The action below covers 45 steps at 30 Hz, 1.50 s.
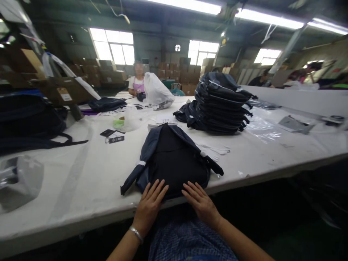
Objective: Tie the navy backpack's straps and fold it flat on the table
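A dark navy and black backpack point(176, 156) lies on the white table point(108, 181) at its front edge, straps up and spread to both sides, with white wrapping around each strap. My left hand point(150, 204) rests on the backpack's lower left edge, fingers stretched out and flat. On the lower right edge lies my right hand point(201, 203), its fingers also spread. Neither hand grips anything. Just behind the backpack are white printed papers point(165, 119), and white strips point(216, 149) lie to its right.
A tall stack of dark backpacks point(220, 105) stands at the back right. More dark bags point(27, 119) fill the left side, near a metal post. Black tags point(114, 137) and a green tape roll point(119, 122) lie left of centre. Across the table a person point(138, 85) is beside a white bag point(157, 90).
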{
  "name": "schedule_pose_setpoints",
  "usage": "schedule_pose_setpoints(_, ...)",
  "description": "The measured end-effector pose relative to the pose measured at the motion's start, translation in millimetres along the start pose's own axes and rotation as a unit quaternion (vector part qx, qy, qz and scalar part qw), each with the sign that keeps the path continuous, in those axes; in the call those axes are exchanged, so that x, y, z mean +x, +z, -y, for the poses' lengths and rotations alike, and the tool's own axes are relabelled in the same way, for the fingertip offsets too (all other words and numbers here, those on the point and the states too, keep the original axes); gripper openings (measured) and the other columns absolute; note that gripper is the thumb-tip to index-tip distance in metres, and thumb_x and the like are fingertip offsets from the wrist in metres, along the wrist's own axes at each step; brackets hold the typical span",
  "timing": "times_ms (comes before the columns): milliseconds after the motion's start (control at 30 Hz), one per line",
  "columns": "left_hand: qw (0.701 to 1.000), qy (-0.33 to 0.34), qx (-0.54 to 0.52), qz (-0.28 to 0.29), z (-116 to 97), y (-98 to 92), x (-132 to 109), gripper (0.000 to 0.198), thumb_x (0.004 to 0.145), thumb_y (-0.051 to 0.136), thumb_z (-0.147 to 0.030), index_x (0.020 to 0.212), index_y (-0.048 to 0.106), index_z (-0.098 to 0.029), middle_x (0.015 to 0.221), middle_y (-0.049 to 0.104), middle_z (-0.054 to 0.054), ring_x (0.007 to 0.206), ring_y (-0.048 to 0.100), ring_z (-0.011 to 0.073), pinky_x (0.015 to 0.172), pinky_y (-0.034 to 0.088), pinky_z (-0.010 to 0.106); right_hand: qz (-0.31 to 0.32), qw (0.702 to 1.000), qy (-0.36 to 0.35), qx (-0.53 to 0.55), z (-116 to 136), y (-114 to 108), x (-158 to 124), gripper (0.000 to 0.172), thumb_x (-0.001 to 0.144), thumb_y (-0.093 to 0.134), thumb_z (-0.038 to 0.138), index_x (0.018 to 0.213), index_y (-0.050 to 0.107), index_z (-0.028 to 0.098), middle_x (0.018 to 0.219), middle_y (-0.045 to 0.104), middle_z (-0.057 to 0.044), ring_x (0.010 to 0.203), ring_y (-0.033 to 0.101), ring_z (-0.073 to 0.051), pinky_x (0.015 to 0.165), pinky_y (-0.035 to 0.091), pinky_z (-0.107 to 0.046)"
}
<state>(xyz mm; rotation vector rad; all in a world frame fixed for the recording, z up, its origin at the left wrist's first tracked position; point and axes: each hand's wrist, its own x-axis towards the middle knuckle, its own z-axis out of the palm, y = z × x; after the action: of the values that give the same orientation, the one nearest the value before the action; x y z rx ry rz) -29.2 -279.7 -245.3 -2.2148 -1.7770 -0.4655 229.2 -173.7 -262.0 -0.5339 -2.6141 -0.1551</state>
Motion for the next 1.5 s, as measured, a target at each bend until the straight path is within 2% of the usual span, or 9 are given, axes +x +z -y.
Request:
schedule_pose_setpoints(167,0.995,0.023,-0.087,0.051,10.5,-25.5,32.5,0.066,0.078,0.066,-0.041,0.137,0.042,-0.027,0.14,0.048,0.009,0.128,0.045,0.0301,0.109,0.032,0.051,-0.001,0.997,0.026,0.068,-22.2,-27.2,14.8,0.051,0.09,0.053,0.026,0.139,0.038,0.023,0.14,0.048,-0.007,0.133,0.039,-0.021,0.111,0.034,-0.047)
schedule_pose_setpoints(367,0.978,-0.023,-0.153,0.141,24.7,-44.1,80.4,0.039,0.087,0.053,-0.029,0.125,0.055,-0.025,0.115,0.067,0.01,0.1,0.065,0.0268,0.085,0.049,0.034,0.036,0.995,0.041,0.077,-33.2,-45.7,55.2,0.076,0.08,0.067,0.036,0.144,0.028,0.025,0.142,0.045,-0.007,0.131,0.04,-0.024,0.111,0.03,-0.047)
schedule_pose_setpoints(533,0.965,-0.06,-0.204,0.151,39.2,-61.8,103.9,0.04,0.077,0.065,-0.032,0.117,0.062,-0.032,0.098,0.073,0.004,0.086,0.068,0.0251,0.079,0.048,0.03,0.089,0.988,0.125,0.007,-53.4,-54.3,89.7,0.075,0.07,0.074,0.021,0.137,0.041,0.025,0.117,0.065,-0.006,0.097,0.061,-0.024,0.079,0.048,-0.032)
schedule_pose_setpoints(700,0.966,-0.077,-0.157,0.189,38.7,-52.4,88.7,0.105,0.052,0.083,-0.019,0.141,0.032,-0.039,0.13,0.059,0.007,0.108,0.06,0.0327,0.086,0.046,0.036,0.119,0.987,0.104,-0.008,-64.7,-53.8,100.5,0.029,0.073,0.066,0.014,0.098,0.069,0.027,0.084,0.071,-0.001,0.087,0.061,-0.02,0.069,0.042,-0.028)
schedule_pose_setpoints(967,0.983,-0.091,-0.042,0.156,42.4,-41.1,86.1,0.047,0.081,0.051,-0.011,0.123,0.058,-0.031,0.096,0.072,0.01,0.082,0.066,0.0263,0.076,0.046,0.035,0.093,0.991,0.093,-0.014,-62.6,-48.0,97.9,0.032,0.076,0.057,0.009,0.105,0.066,0.021,0.09,0.071,-0.005,0.089,0.059,-0.021,0.075,0.042,-0.032)
schedule_pose_setpoints(1167,0.991,-0.047,-0.023,0.126,49.3,-25.4,79.3,0.047,0.084,0.041,-0.006,0.124,0.058,-0.024,0.11,0.069,0.013,0.088,0.066,0.0262,0.079,0.048,0.036,-0.073,0.996,-0.039,0.024,-27.9,-36.2,59.2,0.047,0.094,0.036,0.012,0.138,0.041,0.027,0.137,0.052,-0.002,0.125,0.045,-0.016,0.107,0.036,-0.039)
schedule_pose_setpoints(1233,0.993,-0.012,-0.017,0.12,50.5,-18.8,72.0,0.048,0.086,0.04,-0.006,0.128,0.055,-0.024,0.119,0.065,0.013,0.098,0.065,0.0272,0.084,0.048,0.038,-0.06,0.992,-0.093,0.068,-12.4,-24.3,45.3,0.045,0.094,0.039,0.016,0.138,0.04,0.026,0.134,0.054,-0.001,0.126,0.045,-0.014,0.107,0.038,-0.036)
schedule_pose_setpoints(1367,0.995,0.063,-0.003,0.078,48.8,-17.0,56.2,0.056,0.088,0.036,-0.006,0.141,0.038,-0.024,0.138,0.05,0.011,0.123,0.051,0.0267,0.098,0.045,0.041,-0.007,0.996,0.011,0.09,4.1,-2.1,27.7,0.057,0.089,0.055,0.035,0.141,0.036,0.022,0.132,0.057,-0.007,0.125,0.047,-0.022,0.104,0.041,-0.039)
schedule_pose_setpoints(1500,0.977,0.197,0.01,0.076,49.3,-25.3,46.6,0.062,0.09,0.035,-0.007,0.145,0.022,-0.031,0.149,0.034,0.004,0.137,0.031,0.0217,0.112,0.031,0.045,0.031,0.991,0.025,0.128,2.6,-13.8,21.9,0.06,0.084,0.06,0.041,0.139,0.041,0.023,0.129,0.058,-0.008,0.121,0.051,-0.023,0.103,0.042,-0.04)
